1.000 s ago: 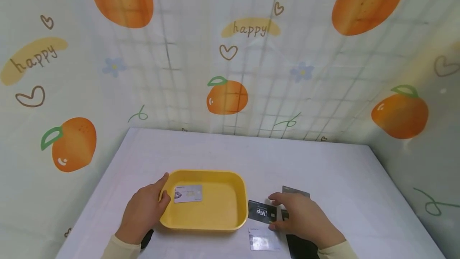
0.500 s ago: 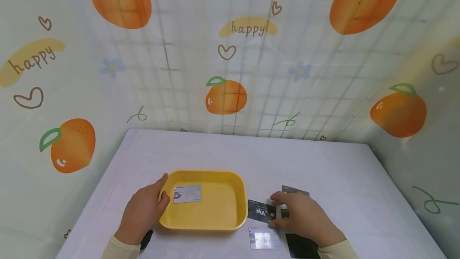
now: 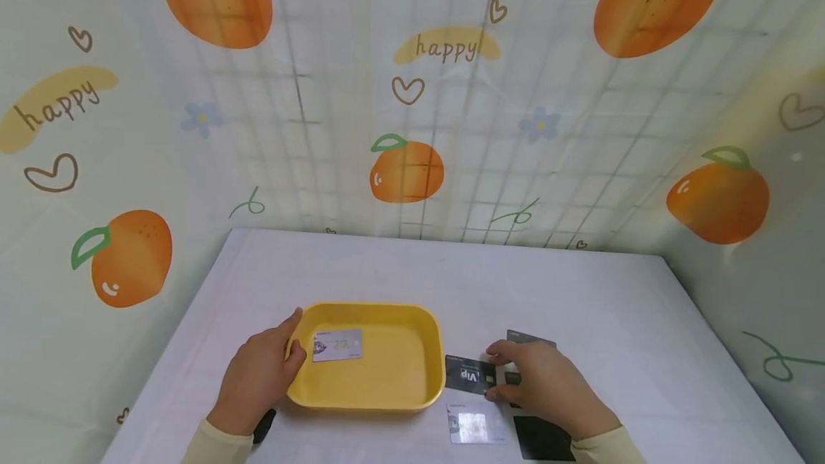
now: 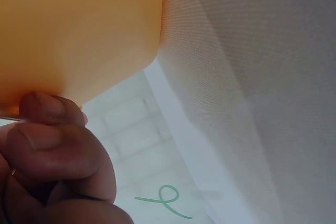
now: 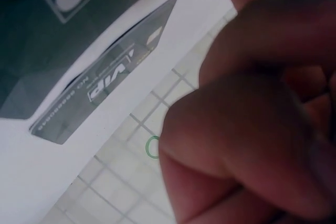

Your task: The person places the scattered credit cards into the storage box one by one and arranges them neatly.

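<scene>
A yellow tray stands on the white table with a silver VIP card lying inside. My left hand grips its left side, forefinger along the rim and thumb over the edge; the left wrist view shows curled fingers against the tray wall. Right of the tray lies a black VIP card. The thumb and forefinger of my right hand pinch it at its right end, from the near and far edges. Two black VIP cards show in the right wrist view, one farther off and one close up.
A shiny silver card lies nearer me, below the pinched card. More dark cards lie around and partly under my right hand, one behind it and one in front. A dark object shows beside my left wrist. A fruit-print curtain surrounds the table.
My right thumb and forefinger have drawn slightly closer together at the black card's end. My left hand, the tray and the cards look unmoved, apart from a slight shift of view.
</scene>
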Demonstrator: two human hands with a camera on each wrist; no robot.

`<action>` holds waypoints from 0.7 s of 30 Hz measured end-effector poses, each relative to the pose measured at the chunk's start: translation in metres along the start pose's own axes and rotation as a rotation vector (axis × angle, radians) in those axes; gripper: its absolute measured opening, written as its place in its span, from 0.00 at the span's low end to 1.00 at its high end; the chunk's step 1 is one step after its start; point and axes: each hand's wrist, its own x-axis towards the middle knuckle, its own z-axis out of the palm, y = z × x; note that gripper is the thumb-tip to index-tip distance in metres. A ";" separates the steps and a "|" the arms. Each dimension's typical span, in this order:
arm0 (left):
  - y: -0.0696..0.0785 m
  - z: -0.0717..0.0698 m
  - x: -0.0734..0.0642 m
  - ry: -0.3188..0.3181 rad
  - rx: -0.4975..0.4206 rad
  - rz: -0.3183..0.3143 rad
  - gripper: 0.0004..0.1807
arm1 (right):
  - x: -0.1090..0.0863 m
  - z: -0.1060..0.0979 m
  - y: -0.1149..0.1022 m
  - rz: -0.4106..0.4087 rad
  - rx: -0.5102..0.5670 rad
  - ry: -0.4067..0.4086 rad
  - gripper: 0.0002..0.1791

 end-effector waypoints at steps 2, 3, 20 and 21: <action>0.000 0.001 0.000 0.002 0.000 0.000 0.30 | 0.000 -0.001 0.000 0.002 0.013 -0.001 0.32; -0.001 0.001 0.001 0.004 0.000 0.002 0.30 | 0.000 -0.001 0.000 0.003 0.019 -0.002 0.32; -0.002 0.002 0.002 -0.001 -0.010 -0.003 0.30 | 0.000 0.003 0.001 -0.024 0.015 0.023 0.31; -0.002 0.001 0.002 -0.003 -0.011 -0.004 0.31 | 0.000 0.003 0.001 -0.027 0.013 0.023 0.31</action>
